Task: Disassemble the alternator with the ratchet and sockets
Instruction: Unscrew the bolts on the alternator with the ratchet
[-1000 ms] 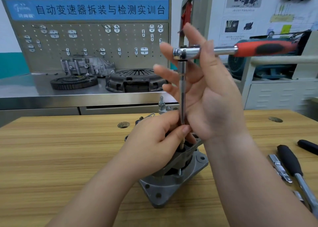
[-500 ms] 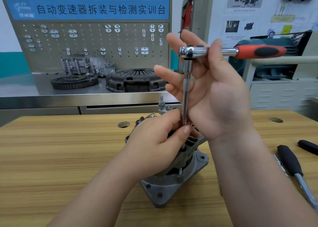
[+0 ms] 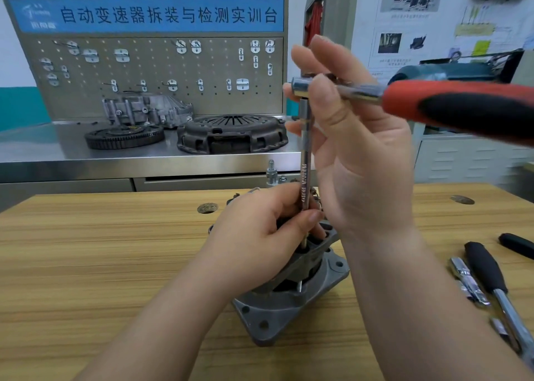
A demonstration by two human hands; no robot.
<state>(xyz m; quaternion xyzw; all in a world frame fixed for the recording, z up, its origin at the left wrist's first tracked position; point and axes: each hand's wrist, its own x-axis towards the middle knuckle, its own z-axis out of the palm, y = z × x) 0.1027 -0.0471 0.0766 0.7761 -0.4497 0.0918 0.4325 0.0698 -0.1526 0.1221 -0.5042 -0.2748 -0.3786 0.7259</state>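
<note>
ratchet handle red-black | alternator grey | table wood-grain tan

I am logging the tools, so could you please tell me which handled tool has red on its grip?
The ratchet in the right hand, atop the extension bar; the two on the table have black handles.

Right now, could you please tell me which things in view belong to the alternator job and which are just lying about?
In the job: alternator, ratchet, extension bar, left hand pinching the bar, right hand holding the ratchet head.

Lying about: clutch cover, ring gear and grey casting on the steel bench; black-handled tool and chrome tool on the table.
</note>
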